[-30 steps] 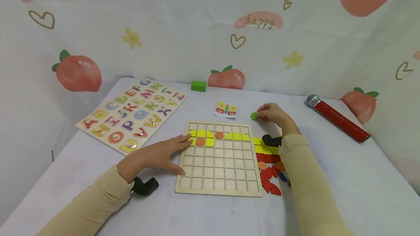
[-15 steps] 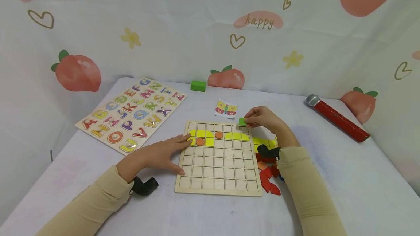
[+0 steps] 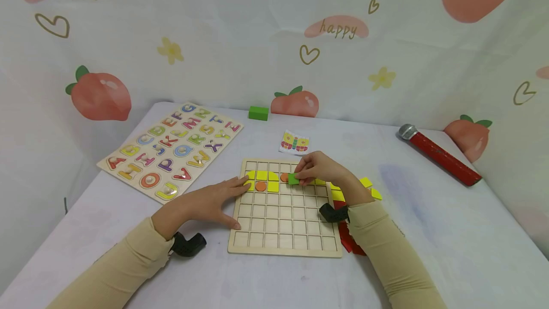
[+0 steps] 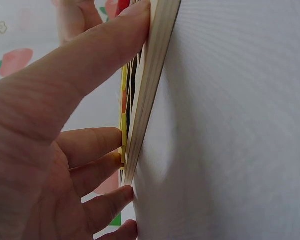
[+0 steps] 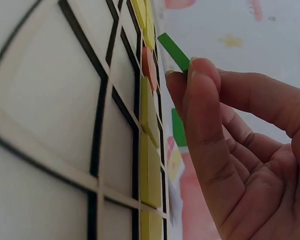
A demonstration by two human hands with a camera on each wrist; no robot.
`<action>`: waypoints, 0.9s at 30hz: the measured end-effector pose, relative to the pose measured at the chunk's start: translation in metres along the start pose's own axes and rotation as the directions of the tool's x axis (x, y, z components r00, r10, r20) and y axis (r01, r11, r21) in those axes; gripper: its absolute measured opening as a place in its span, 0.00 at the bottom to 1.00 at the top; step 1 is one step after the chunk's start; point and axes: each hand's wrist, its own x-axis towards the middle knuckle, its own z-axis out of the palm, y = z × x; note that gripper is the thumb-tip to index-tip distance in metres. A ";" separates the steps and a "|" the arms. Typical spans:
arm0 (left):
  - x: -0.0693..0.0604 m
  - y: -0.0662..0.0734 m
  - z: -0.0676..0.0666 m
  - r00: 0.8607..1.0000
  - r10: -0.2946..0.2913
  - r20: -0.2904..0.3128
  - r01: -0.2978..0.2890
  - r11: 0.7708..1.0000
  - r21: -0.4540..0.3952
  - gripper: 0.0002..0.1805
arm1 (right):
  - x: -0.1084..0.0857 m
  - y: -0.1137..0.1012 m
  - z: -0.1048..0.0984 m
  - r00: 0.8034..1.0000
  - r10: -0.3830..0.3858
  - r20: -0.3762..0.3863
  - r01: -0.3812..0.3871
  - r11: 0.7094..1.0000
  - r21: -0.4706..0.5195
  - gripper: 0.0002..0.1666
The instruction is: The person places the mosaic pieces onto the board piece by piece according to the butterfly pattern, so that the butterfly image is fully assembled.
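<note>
A wooden grid board (image 3: 274,225) lies on the table, with yellow tiles (image 3: 261,175) and orange discs (image 3: 260,186) in its upper rows. My left hand (image 3: 210,202) rests on the board's left edge, thumb and fingers spread apart. Between thumb and fingertips, my right hand (image 3: 319,169) pinches a small green tile (image 5: 174,52). In the head view that tile is over the upper part of the board, right beside an orange disc. The right wrist view shows it tilted and raised off the board. My right hand hides some yellow tiles in that row.
Loose yellow tiles (image 3: 366,182) and red pieces (image 3: 350,241) lie right of the board, partly behind my right sleeve. A butterfly pattern card (image 3: 295,142) and a green block (image 3: 259,113) are behind it. An alphabet board (image 3: 146,166) lies left, a red microphone (image 3: 442,156) right.
My right hand has carried the green tile leftward and nearer, from the table beyond the board's corner to over the upper rows. My left hand has stayed on the board's edge.
</note>
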 end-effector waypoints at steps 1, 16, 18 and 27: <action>0.000 0.000 0.000 1.000 0.000 0.001 0.000 1.000 0.000 0.53 | 0.001 0.000 0.002 1.000 0.005 0.003 -0.005 1.000 0.002 0.12; 0.000 0.000 -0.001 1.000 -0.008 0.003 0.008 1.000 0.005 0.53 | 0.004 -0.001 0.018 0.999 0.009 0.040 -0.007 0.999 -0.053 0.09; 0.000 0.000 -0.002 1.000 -0.010 0.004 0.010 1.000 0.005 0.53 | 0.004 -0.001 0.019 0.999 0.017 0.040 -0.015 0.998 -0.053 0.09; 0.001 0.000 -0.001 1.000 0.001 0.001 -0.001 1.000 0.004 0.53 | 0.003 -0.004 0.019 0.998 0.026 0.052 -0.023 0.999 -0.048 0.10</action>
